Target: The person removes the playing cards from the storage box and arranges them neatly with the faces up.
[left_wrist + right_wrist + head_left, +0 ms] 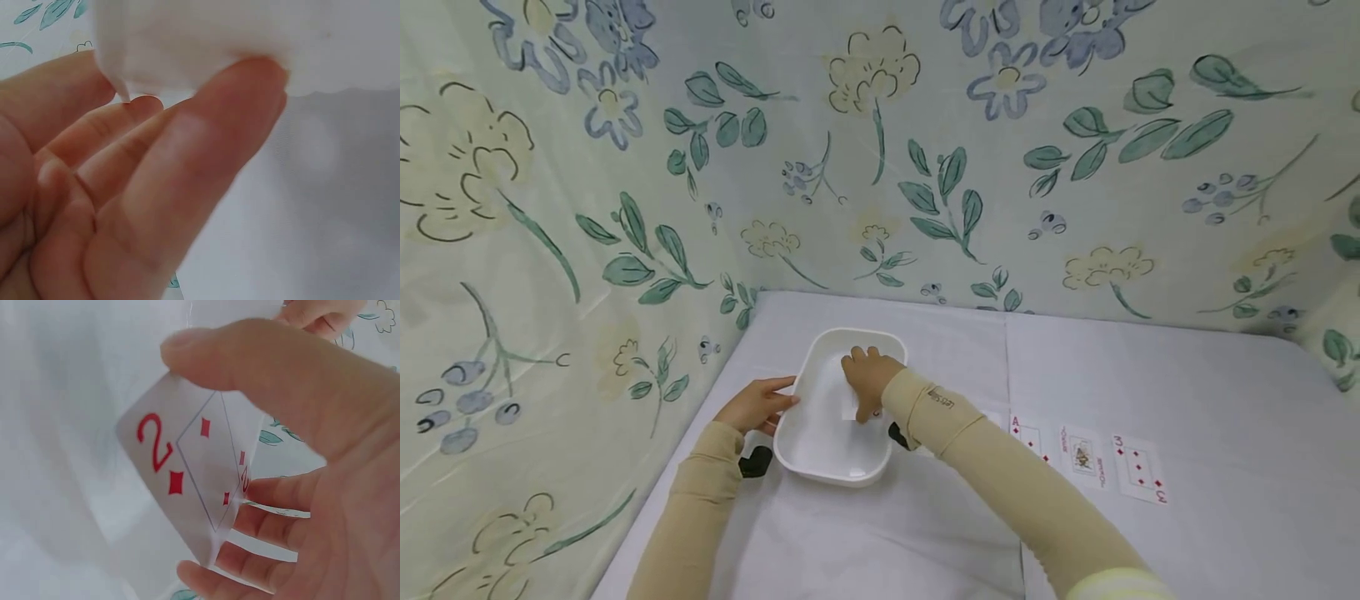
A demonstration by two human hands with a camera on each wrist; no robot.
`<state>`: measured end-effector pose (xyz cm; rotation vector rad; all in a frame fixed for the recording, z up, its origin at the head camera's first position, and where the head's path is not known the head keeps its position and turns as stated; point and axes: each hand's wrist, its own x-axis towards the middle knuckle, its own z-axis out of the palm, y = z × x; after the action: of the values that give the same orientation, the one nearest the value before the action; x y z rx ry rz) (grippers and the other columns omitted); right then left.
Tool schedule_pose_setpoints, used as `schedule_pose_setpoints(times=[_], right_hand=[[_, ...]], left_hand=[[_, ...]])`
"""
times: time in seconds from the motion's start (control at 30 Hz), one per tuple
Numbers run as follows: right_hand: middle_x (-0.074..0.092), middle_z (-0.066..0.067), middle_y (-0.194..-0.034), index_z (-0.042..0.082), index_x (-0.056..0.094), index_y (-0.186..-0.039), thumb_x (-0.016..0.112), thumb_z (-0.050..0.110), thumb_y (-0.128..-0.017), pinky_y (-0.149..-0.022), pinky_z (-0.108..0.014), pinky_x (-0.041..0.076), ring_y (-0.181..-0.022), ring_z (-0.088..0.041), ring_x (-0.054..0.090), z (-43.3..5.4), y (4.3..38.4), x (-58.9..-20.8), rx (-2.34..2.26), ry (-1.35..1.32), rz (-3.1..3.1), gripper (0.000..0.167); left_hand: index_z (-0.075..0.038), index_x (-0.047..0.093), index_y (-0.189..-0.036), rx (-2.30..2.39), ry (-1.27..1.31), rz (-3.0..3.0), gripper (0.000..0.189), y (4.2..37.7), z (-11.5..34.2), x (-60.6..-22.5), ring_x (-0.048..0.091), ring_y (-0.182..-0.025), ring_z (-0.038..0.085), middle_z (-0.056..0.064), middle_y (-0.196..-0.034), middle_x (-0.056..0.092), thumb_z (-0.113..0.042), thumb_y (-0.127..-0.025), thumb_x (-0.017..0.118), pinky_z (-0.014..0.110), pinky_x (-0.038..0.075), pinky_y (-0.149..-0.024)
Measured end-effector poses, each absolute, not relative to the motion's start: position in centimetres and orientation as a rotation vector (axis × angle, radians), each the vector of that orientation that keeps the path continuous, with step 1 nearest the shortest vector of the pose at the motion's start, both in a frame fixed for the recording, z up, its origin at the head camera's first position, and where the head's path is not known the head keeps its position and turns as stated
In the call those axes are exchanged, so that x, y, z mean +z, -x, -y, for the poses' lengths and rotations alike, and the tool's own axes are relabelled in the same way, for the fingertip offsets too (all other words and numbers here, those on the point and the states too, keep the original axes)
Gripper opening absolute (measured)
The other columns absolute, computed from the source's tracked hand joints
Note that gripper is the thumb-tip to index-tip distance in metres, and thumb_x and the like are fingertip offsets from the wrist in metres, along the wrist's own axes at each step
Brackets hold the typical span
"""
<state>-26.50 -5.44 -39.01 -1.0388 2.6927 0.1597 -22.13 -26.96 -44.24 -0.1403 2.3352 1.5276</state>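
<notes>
A white rounded plastic tub (pixel 827 454) is on the cloth-covered table. At its left side, my left hand (pixel 758 406) holds it, with the thumb (pixel 240 94) against the outer wall and some fingers partly hidden by the tub in the left wrist view. Inside the tub's outline, my right hand (pixel 870 379) grips a two of diamonds playing card (pixel 194 462) by its edges, between the thumb (pixel 206 353) and the fingers. From the head view only a white bit of that card (pixel 850 408) shows beneath the hand.
To the right on the white cloth (pixel 1075 375) lie an ace of diamonds (pixel 1028 435), partly behind my right sleeve, a joker (pixel 1081 456) and a three of diamonds (pixel 1138 468), all face up. A floral curtain (pixel 865 167) hangs behind and at the left.
</notes>
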Motion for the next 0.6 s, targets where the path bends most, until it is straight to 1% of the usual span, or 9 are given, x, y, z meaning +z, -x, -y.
schedule_pose_setpoints(times=[0.13,0.3,0.47,0.6], right_hand=[[0.043,-0.010,-0.118,0.002,0.037,-0.131,0.080,0.036,-0.062,-0.084,-0.030,0.045,-0.101,-0.024,0.043,2.0,26.5,-37.3,0.121,1.094,-2.710,0.088],[0.043,-0.014,-0.118,-0.001,0.037,-0.130,0.080,0.032,-0.061,-0.084,-0.032,0.045,-0.101,-0.027,0.044,-3.3,26.9,-36.2,0.076,1.086,-2.724,0.087],[0.041,-0.017,-0.123,-0.003,0.035,-0.131,0.081,0.029,-0.061,-0.086,-0.040,0.045,-0.106,-0.033,0.042,-9.0,26.9,-36.2,0.027,0.953,-2.755,0.090],[0.039,-0.018,-0.126,-0.003,0.034,-0.132,0.082,0.027,-0.061,-0.087,-0.044,0.044,-0.109,-0.035,0.041,-13.7,26.8,-37.0,-0.009,0.818,-2.784,0.091]], left_hand=[[-0.006,0.041,-0.135,1.502,0.181,-2.355,0.051,22.2,26.8,-44.4,0.065,-0.071,0.027,0.022,-0.102,0.061,-0.014,-0.088,0.058,0.038,0.054,-0.056],[-0.007,0.040,-0.135,1.483,0.169,-2.369,0.051,22.3,26.8,-44.2,0.064,-0.071,0.027,0.021,-0.103,0.060,-0.014,-0.089,0.058,0.037,0.054,-0.056],[-0.006,0.039,-0.136,1.473,0.167,-2.373,0.051,22.3,26.9,-44.2,0.064,-0.073,0.028,0.022,-0.106,0.059,-0.014,-0.089,0.057,0.037,0.054,-0.057],[-0.006,0.039,-0.136,1.479,0.158,-2.362,0.051,22.3,26.8,-44.3,0.064,-0.073,0.029,0.023,-0.106,0.059,-0.014,-0.089,0.057,0.038,0.054,-0.057]])
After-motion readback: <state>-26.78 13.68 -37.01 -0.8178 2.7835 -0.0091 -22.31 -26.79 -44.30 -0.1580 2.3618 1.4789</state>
